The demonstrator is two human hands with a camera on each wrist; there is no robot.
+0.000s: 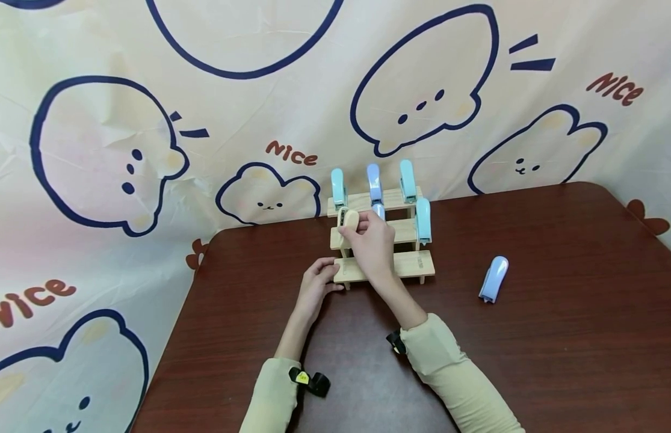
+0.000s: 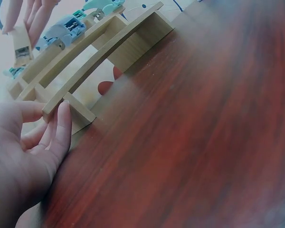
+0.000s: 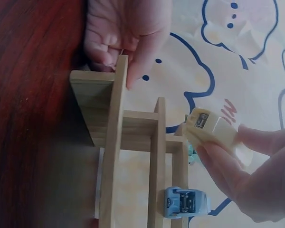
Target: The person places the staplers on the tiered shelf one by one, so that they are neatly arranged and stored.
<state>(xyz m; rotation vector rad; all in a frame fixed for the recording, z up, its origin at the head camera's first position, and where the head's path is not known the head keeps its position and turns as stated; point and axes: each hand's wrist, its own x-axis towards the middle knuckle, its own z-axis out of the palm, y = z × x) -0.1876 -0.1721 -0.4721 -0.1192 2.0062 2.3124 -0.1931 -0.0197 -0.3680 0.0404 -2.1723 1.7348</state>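
Note:
My right hand (image 1: 375, 245) pinches a cream stapler (image 3: 221, 134) between thumb and fingers, at the left end of the middle tier of a three-tier wooden rack (image 1: 413, 264). Whether the stapler touches that tier I cannot tell. With thumb and fingertips, my left hand (image 2: 26, 154) grips the left end of the rack's lowest board. Along the top tier stand a teal stapler (image 1: 338, 187), a blue stapler (image 1: 374, 183) and another teal stapler (image 1: 407, 180). The middle tier holds a blue stapler (image 3: 186, 202), partly hidden by my right hand in the head view, and a teal stapler (image 1: 423, 221).
A lavender-blue stapler (image 1: 494, 279) lies on the dark brown table (image 1: 557, 337), to the right of the rack. Behind the table's far edge hangs a pale cloth (image 1: 292, 108) printed with cartoon outlines. The rack stands close to that cloth.

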